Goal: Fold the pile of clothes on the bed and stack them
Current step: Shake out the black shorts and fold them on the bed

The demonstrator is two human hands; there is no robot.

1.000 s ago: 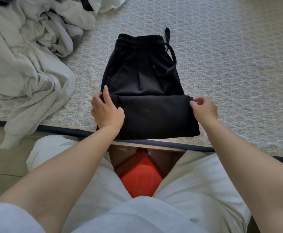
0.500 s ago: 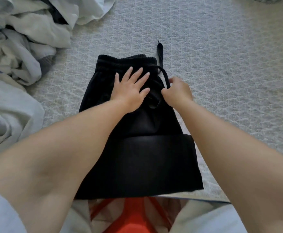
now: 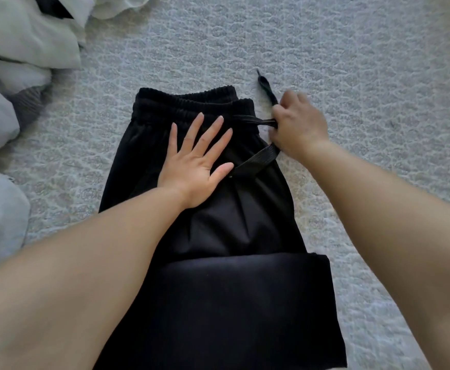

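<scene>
Black trousers (image 3: 245,236) are lying flat on the grey patterned bed (image 3: 352,62), waistband at the far end and the leg part folded over at the near end. The left hand (image 3: 199,166) is pressing on the cloth just below the waistband, its fingers (image 3: 191,129) straight and spread. The right hand (image 3: 298,126) is gripping the black drawstring (image 3: 258,161) at the right side of the waistband, fingers curled round it; one end is sticking out beyond the hand. A pile of pale clothes (image 3: 10,76) is lying at the left, apart from the trousers.
</scene>
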